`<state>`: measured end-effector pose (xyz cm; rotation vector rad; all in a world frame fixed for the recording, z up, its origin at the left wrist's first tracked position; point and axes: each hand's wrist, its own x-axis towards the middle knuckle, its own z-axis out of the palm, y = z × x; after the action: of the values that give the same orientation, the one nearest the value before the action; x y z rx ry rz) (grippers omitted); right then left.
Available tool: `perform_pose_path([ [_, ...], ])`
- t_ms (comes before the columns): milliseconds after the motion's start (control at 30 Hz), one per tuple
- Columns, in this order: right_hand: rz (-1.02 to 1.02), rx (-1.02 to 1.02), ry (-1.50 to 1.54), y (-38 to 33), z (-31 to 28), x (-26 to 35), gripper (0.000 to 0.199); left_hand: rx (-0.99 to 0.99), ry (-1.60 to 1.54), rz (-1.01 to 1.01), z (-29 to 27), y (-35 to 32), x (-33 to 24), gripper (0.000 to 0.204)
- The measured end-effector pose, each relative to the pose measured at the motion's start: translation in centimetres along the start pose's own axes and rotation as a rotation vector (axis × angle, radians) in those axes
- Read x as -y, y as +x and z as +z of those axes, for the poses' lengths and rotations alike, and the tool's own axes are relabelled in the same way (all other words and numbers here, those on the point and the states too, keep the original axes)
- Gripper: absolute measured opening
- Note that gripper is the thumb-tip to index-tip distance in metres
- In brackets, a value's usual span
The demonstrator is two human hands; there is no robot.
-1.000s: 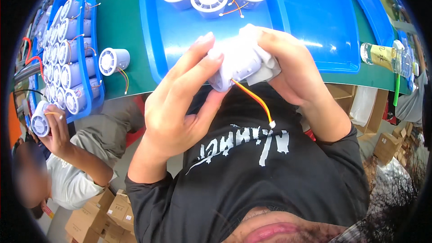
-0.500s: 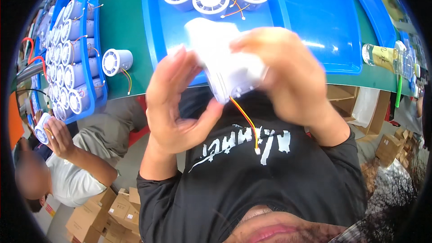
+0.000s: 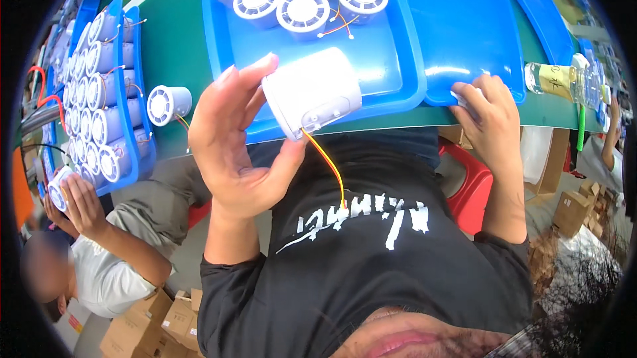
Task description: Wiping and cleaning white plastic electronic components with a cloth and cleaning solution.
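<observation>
My left hand (image 3: 232,152) is closed around a white cylindrical fan-like unit (image 3: 317,89), thumb at its lower rim and fingers along its left side. The unit is tilted, and a red, yellow and black wire lead (image 3: 330,163) hangs from it in front of my shirt. My right hand (image 3: 492,116) is over the front edge of an empty-looking blue tray (image 3: 464,39), fingers curled on a small whitish thing (image 3: 468,96) that is mostly hidden, so its kind is unclear.
Several similar white units (image 3: 302,14) with slotted round tops stand in another blue tray (image 3: 391,59). One unit (image 3: 169,104) lies on the green table at left, near an upright-looking rack (image 3: 129,92) of more. A clear bottle (image 3: 554,79) lies at right. A co-worker's hand (image 3: 86,205) holds another unit.
My right hand has left the white unit and moved right to the blue tray's edge. The unit stays in my left hand, turned and shifted slightly left and down.
</observation>
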<state>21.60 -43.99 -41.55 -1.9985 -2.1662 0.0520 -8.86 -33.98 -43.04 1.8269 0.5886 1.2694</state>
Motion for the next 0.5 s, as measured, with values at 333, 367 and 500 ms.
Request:
perform_pose_path([
  [333,0.245,-0.753,0.357,2.6,-5.0,-4.9,0.011,-0.060,-0.007,0.067,-1.5,-0.9,-0.9,0.080],
  [367,0.360,-0.804,0.345,4.0,-6.8,-3.9,0.013,-0.072,0.001,0.067,-1.7,-1.2,-1.0,0.080],
  [500,-0.110,-0.874,0.647,11.3,-8.1,3.3,0.010,-0.049,0.049,0.060,-2.2,-1.8,-1.0,0.088],
])
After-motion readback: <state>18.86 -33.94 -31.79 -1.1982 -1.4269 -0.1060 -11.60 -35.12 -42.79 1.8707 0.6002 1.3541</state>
